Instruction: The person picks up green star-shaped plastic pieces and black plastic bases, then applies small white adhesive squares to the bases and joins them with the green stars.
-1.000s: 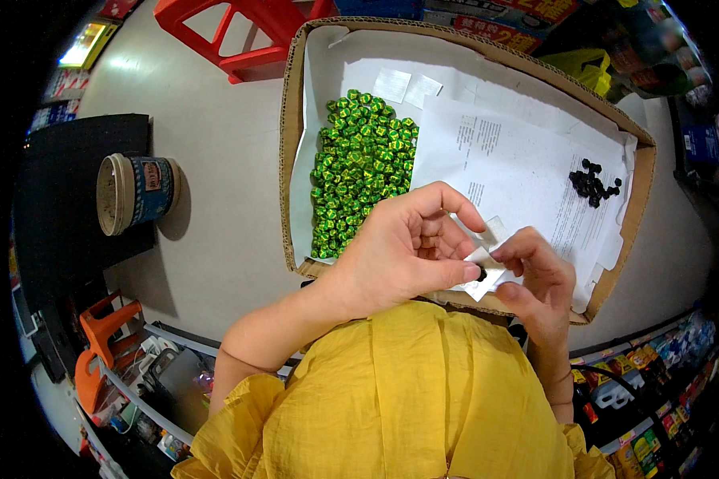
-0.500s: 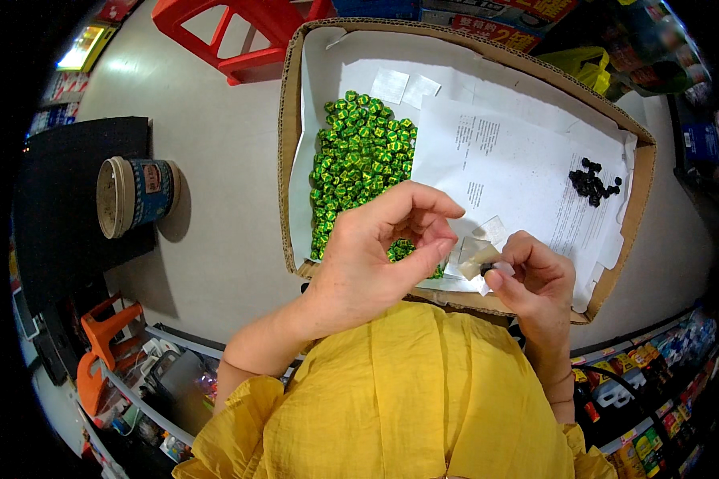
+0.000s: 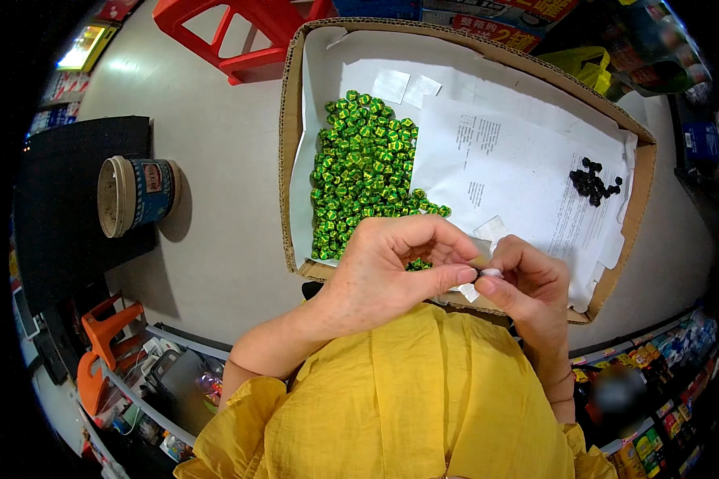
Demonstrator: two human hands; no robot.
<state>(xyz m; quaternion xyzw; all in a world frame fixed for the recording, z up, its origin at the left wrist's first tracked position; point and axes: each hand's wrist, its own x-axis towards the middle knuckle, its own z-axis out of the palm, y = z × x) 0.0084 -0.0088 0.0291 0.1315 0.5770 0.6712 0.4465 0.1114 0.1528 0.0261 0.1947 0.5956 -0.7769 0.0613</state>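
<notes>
My left hand [image 3: 399, 263] and my right hand [image 3: 529, 283] meet over the near side of a shallow cardboard box [image 3: 294, 88]. Between their fingertips is a small square wrapper [image 3: 492, 272], pale and silvery, with a dark lump partly showing; the fingers hide most of it. Thumb and forefinger of each hand pinch at it. Beside and beneath my left hand lies a heap of green and yellow foil-wrapped balls [image 3: 363, 164]. Loose pale wrapper squares [image 3: 491, 230] lie near my right fingers. Small black lumps [image 3: 591, 184] are gathered on the white printed paper [image 3: 527, 152] at the right.
Two silvery squares [image 3: 391, 85] rest near the box's far side. A red stool [image 3: 248, 60] stands beyond its far left corner. On the left, a tub [image 3: 148, 191] lies on its side by a black mat [image 3: 64, 207]. Shelves with goods [image 3: 655, 375] line the lower right.
My left hand has moved down and right, its fingers closing at the wrapper that my right hand holds. The right hand has shifted slightly toward it. More of the foil balls now show.
</notes>
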